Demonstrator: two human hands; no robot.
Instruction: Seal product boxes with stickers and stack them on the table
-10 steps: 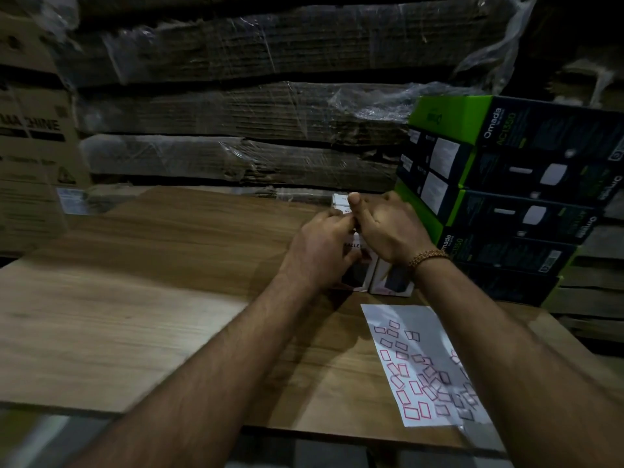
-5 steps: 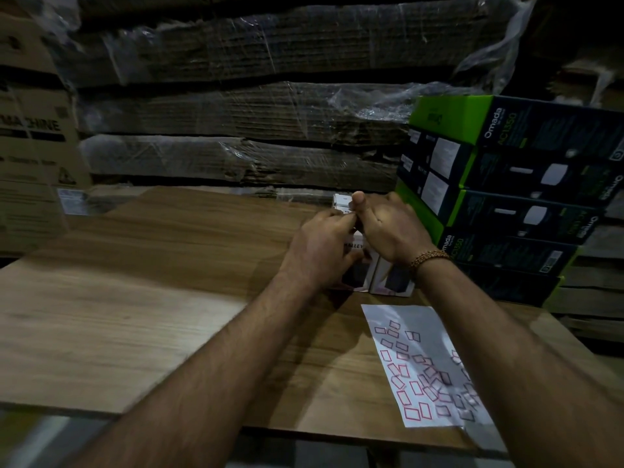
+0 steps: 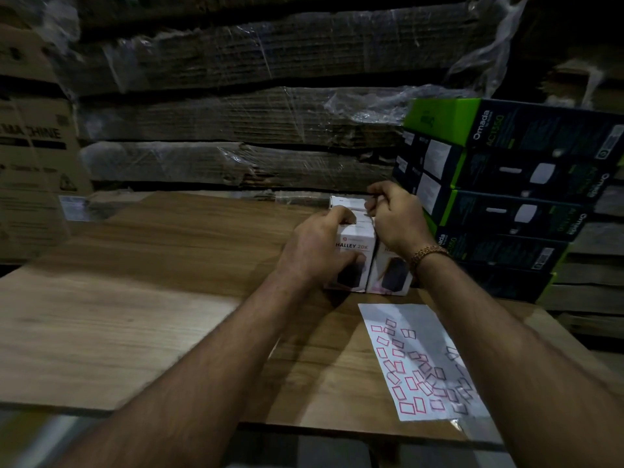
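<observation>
Head view: two white product boxes stand upright, touching, near the worktop's [image 3: 141, 298] far right edge. The left hand [image 3: 315, 249] grips the left box [image 3: 354, 241] around its side, probably to steady it. The right hand [image 3: 395, 217], fingers curled at the box tops, seems to press a sticker down; the sticker itself is hidden. The sticker sheet [image 3: 418, 359] lies near the right front corner, within easy reach.
</observation>
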